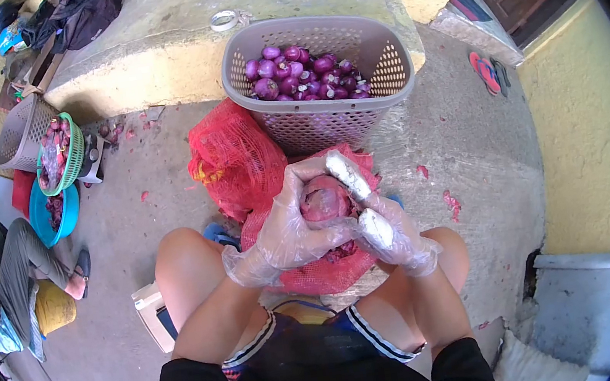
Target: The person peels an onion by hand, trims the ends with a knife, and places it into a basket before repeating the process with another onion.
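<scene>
Between both hands, above a red mesh sack (324, 274), sits a red onion (324, 200) with dull, papery skin. My left hand (288, 227), in a clear plastic glove, curls around the onion from the left. On the other side my right hand (397, 234), also gloved, closes against the onion with its thumb and a finger, both wrapped in white. Whether a small tool is hidden in that hand I cannot make out. More onions show through the sack under my hands. Another full red mesh sack (235, 157) stands just beyond my left hand.
A grey-brown plastic basket (326, 116) ahead holds several shiny purple peeled onions. At left are a green basket (75, 160), a blue basin (42, 221) and a seated person (37, 260). Onion skins (452, 204) litter the concrete floor. Slippers (484, 73) lie by the right-hand door.
</scene>
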Motion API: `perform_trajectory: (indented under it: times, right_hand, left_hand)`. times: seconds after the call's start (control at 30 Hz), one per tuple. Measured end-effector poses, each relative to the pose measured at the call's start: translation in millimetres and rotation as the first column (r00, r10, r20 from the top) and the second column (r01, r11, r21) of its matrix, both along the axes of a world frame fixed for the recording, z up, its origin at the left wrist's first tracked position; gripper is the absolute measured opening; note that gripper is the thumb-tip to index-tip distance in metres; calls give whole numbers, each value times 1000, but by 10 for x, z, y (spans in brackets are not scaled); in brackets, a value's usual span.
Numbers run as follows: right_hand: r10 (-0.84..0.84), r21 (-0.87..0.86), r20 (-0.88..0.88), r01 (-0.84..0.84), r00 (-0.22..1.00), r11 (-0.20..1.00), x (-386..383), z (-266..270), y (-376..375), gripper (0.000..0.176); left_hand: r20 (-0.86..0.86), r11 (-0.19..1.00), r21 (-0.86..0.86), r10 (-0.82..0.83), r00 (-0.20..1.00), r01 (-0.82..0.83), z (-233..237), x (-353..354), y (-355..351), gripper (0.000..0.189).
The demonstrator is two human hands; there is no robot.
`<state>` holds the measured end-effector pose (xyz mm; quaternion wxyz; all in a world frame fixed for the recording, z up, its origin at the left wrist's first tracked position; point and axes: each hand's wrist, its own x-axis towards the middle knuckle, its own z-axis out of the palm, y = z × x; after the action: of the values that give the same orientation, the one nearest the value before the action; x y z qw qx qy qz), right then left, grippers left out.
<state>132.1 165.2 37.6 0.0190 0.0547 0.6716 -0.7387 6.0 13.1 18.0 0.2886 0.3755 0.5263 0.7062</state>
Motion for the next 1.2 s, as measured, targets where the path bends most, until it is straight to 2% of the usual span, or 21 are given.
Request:
perform_trajectory:
  times: [0.1,0.23,0.4,0.5,0.57,0.6,0.7,0.8,0.9,0.93,1.03,1.1,1.13,1.2]
  right_hand:
    - [14,-21,67,-12,998,1000,12,10,17,60]
    - [-17,-130,18,19,1000,991,15,-115,2,61]
    - [-45,37,-65,48,997,998,-41,15,-56,58]
    - [-144,139,-187,171,972,975,-19,-157,-75,44]
    - [-220,185,-248,269,943,945,53,-435,-67,30]
    - [-246,204,-263,303,933,931,28,-407,-92,23]
    - [-241,274,-282,319,929,907,-90,-256,-93,8]
    - [-224,350,-412,380,883,856,-152,-360,-76,5]
    - [-328,260,-396,447,858,856,-141,-485,-111,4]
    - [-384,160,-323,450,865,879,-127,-457,-167,4]
    - [-399,26,-257,419,880,908,-131,-219,-193,8]
    - [-381,97,-294,424,877,900,-142,-276,-158,9]
    - [-372,132,-312,428,874,894,-148,-305,-139,9]
    - [-293,348,-439,462,849,816,-137,-444,-45,7]
  left_hand:
    - [43,1000,19,-18,999,17,-16,-2,14,79]
    - [-22,999,-45,8,1000,-9,-11,-21,0,81]
    - [-33,1000,13,2,999,-2,-72,-6,19,80]
    - [187,1000,12,-26,982,24,-55,38,16,78]
    - [253,997,60,-62,966,48,-79,81,21,79]
    - [284,995,85,-81,955,59,-80,89,22,79]
    - [282,996,-57,-55,958,74,-8,47,-30,79]
    - [321,966,-132,-170,932,221,87,-29,-75,77]
    - [527,929,-172,-195,827,328,109,-62,-110,74]
    - [566,931,-156,-190,802,331,114,-62,-109,73]
    - [585,986,-12,-126,801,164,103,3,-13,69]
    - [595,998,59,-35,803,0,56,-13,62,67]
    - [488,998,53,13,873,-44,38,-3,73,67]
    - [251,990,57,111,962,-129,16,31,89,65]
